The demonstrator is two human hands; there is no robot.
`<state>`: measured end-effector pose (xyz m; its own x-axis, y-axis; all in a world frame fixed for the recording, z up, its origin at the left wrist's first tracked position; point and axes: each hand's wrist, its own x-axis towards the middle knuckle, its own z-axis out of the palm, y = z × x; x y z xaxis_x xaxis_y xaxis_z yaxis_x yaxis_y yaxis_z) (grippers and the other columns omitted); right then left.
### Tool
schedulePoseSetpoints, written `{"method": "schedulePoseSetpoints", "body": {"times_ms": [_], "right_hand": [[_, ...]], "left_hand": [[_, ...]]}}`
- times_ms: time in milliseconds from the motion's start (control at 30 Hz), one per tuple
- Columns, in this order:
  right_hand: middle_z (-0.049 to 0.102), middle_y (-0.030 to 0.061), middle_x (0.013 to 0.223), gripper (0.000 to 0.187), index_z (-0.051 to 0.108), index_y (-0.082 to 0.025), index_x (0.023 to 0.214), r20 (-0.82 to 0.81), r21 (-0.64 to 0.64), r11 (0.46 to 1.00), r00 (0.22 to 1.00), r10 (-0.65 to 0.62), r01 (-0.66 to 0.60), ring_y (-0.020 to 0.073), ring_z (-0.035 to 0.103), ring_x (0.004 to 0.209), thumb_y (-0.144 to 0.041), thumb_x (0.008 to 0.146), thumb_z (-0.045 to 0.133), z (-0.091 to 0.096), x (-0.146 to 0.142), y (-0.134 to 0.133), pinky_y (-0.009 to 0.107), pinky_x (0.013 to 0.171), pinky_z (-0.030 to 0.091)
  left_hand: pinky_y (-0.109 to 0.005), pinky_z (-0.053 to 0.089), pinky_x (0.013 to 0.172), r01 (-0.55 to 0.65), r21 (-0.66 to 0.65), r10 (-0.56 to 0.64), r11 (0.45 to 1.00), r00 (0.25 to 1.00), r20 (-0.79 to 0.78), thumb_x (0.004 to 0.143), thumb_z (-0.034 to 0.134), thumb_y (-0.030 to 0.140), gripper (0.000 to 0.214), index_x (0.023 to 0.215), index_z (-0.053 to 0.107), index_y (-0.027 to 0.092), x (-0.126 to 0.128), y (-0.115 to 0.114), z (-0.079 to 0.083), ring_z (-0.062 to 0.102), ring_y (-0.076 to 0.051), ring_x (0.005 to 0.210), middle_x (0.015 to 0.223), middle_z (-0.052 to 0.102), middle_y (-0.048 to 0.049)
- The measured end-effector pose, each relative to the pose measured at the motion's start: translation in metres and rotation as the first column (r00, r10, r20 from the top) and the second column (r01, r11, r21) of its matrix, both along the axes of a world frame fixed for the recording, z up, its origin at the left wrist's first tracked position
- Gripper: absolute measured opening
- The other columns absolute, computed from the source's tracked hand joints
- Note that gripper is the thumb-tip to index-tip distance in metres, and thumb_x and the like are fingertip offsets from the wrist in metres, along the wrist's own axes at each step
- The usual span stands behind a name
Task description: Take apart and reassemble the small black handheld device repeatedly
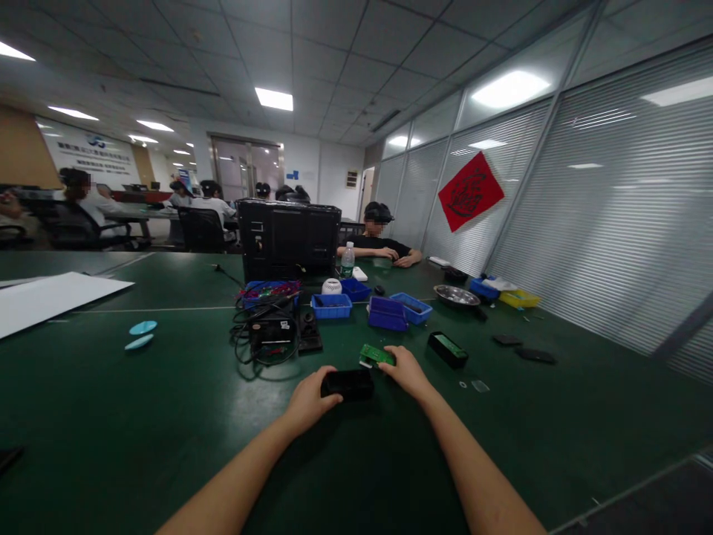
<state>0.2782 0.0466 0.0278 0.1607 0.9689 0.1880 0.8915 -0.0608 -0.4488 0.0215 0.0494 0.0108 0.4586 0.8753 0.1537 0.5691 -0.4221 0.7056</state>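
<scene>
Green table (111, 416), seated view. Left hand (308, 401) clasps the left end of a black rectangular device (350, 385), fingers wrapped round it; the device lies flat on the table, straight ahead. Right hand (409, 371) just beside it, fingers curled over the right end of a green circuit board (376, 354), which rests on the table just behind the device. To the right, an open black case (447, 349). Beyond: cable tangle (261, 334), blue bins (331, 305), metal bowl (457, 296), water bottle (347, 260). A co-worker (379, 238) sits across the table.
</scene>
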Motion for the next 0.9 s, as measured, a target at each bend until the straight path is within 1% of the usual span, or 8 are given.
{"method": "schedulePoseSetpoints", "body": {"times_ms": [167, 333, 433, 500, 567, 633, 700, 900], "right_hand": [[0.057, 0.0085, 0.099, 0.041, 0.059, -0.017, 0.107, 0.055, -0.009, 1.0, 0.998, 0.024, -0.024, 0.0209, 0.052, 0.094, -0.03, 0.069, 0.061, 0.003, -0.001, -0.002, 0.028, 0.084, 0.037], [0.054, 0.008, 0.1, 0.041, 0.059, -0.018, 0.107, 0.077, 0.05, 0.999, 0.997, 0.007, -0.011, 0.0211, 0.049, 0.096, -0.028, 0.067, 0.063, 0.007, -0.003, -0.006, 0.029, 0.087, 0.035], [0.053, 0.0073, 0.102, 0.04, 0.06, -0.02, 0.105, -0.007, 0.126, 0.992, 1.0, -0.005, 0.006, 0.0212, 0.048, 0.098, -0.026, 0.066, 0.063, 0.013, -0.005, -0.006, 0.031, 0.088, 0.035], [0.054, 0.0068, 0.103, 0.039, 0.06, -0.019, 0.104, -0.16, 0.164, 0.986, 0.987, 0.032, -0.005, 0.0208, 0.049, 0.097, -0.026, 0.066, 0.062, 0.019, -0.007, -0.009, 0.032, 0.088, 0.036], [0.057, 0.0063, 0.102, 0.039, 0.058, -0.018, 0.106, -0.378, 0.172, 0.983, 0.917, 0.129, -0.068, 0.0202, 0.051, 0.095, -0.029, 0.068, 0.06, 0.026, -0.012, -0.013, 0.033, 0.085, 0.039], [0.059, 0.0059, 0.101, 0.04, 0.057, -0.017, 0.108, -0.562, 0.168, 0.966, 0.787, 0.256, -0.195, 0.0197, 0.053, 0.093, -0.032, 0.071, 0.057, 0.032, -0.017, -0.018, 0.033, 0.082, 0.04], [0.058, 0.0057, 0.104, 0.04, 0.058, -0.016, 0.105, -0.621, 0.17, 0.936, 0.704, 0.344, -0.307, 0.0195, 0.054, 0.091, -0.033, 0.069, 0.06, 0.037, -0.023, -0.023, 0.032, 0.079, 0.041], [0.053, 0.0048, 0.109, 0.036, 0.062, -0.02, 0.098, -0.478, 0.154, 0.89, 0.756, 0.448, -0.43, 0.0204, 0.05, 0.098, -0.03, 0.064, 0.065, 0.044, -0.034, -0.03, 0.031, 0.077, 0.04]], "left_hand": [[-0.025, 0.04, 0.078, 0.048, 0.009, -0.048, 0.999, 0.999, 0.0, 0.063, 0.063, 0.027, 0.049, 0.11, 0.049, 0.026, -0.001, -0.001, 0.004, 0.056, -0.017, 0.09, 0.099, 0.062, 0.0008], [-0.025, 0.04, 0.081, 0.082, 0.023, -0.082, 0.996, 0.996, 0.028, 0.062, 0.064, 0.028, 0.05, 0.11, 0.05, 0.027, -0.001, 0.001, 0.002, 0.056, -0.017, 0.092, 0.101, 0.062, 0.0013], [-0.026, 0.039, 0.085, 0.085, 0.035, -0.087, 0.996, 0.995, 0.04, 0.062, 0.065, 0.028, 0.052, 0.112, 0.051, 0.026, -0.001, 0.003, -0.001, 0.054, -0.018, 0.097, 0.107, 0.06, -0.0003], [-0.027, 0.038, 0.086, 0.081, 0.043, -0.082, 0.996, 0.996, 0.036, 0.062, 0.065, 0.029, 0.053, 0.113, 0.05, 0.026, 0.0, 0.004, -0.003, 0.054, -0.019, 0.099, 0.109, 0.059, -0.0012], [-0.028, 0.038, 0.087, 0.062, 0.047, -0.064, 0.997, 0.997, 0.031, 0.063, 0.064, 0.031, 0.055, 0.116, 0.049, 0.026, 0.0, 0.005, -0.006, 0.054, -0.019, 0.099, 0.111, 0.059, -0.0021], [-0.028, 0.039, 0.086, 0.035, 0.04, -0.036, 0.999, 0.999, 0.024, 0.064, 0.064, 0.032, 0.059, 0.119, 0.046, 0.025, 0.001, 0.006, -0.008, 0.054, -0.019, 0.098, 0.11, 0.059, -0.0029], [-0.027, 0.04, 0.084, 0.012, 0.03, -0.012, 0.999, 1.0, 0.01, 0.064, 0.064, 0.033, 0.06, 0.12, 0.044, 0.025, 0.001, 0.007, -0.009, 0.055, -0.019, 0.096, 0.106, 0.06, -0.0032], [-0.026, 0.04, 0.082, 0.023, 0.027, -0.023, 0.999, 1.0, 0.013, 0.063, 0.065, 0.03, 0.052, 0.112, 0.048, 0.025, 0.003, 0.006, -0.008, 0.056, -0.018, 0.095, 0.103, 0.062, -0.0016]]}}
